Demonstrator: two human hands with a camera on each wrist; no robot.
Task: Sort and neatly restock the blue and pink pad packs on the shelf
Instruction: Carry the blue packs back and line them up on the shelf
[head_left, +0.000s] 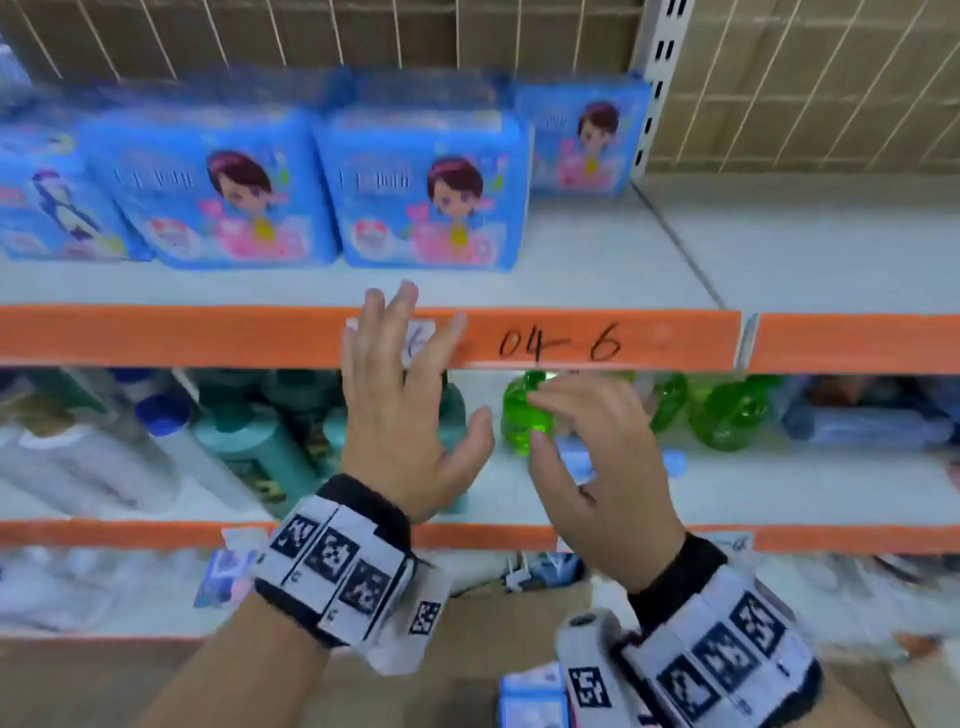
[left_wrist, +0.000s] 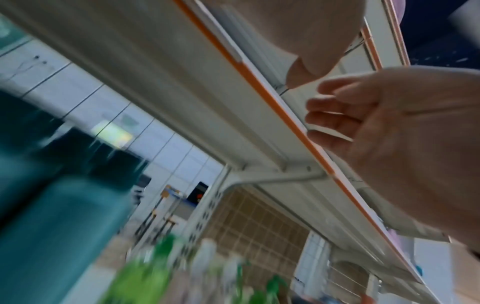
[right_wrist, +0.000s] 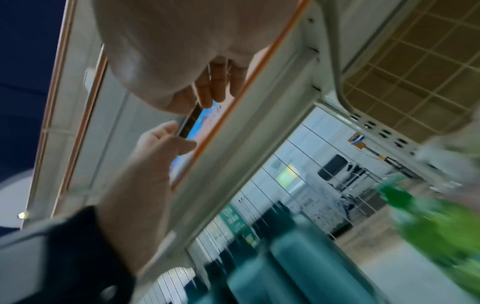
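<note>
Several blue pad packs stand on the upper shelf (head_left: 597, 260): two in front (head_left: 218, 197) (head_left: 421, 192), one further back at the right (head_left: 582, 135), and one with a different print at the far left (head_left: 47, 197). I see no pink pack on that shelf. My left hand (head_left: 400, 395) is spread flat in front of the orange shelf edge (head_left: 649, 343) and holds nothing. My right hand (head_left: 566, 421) hovers lower to its right, fingers loosely curled and empty. In the right wrist view my right hand (right_wrist: 215, 86) has nothing in it.
The upper shelf is bare to the right of the packs. Teal and white bottles (head_left: 249, 441) and green bottles (head_left: 727, 415) fill the shelf below. A cardboard box (head_left: 493, 623) sits low in front, with a blue pack (head_left: 530, 696) in it.
</note>
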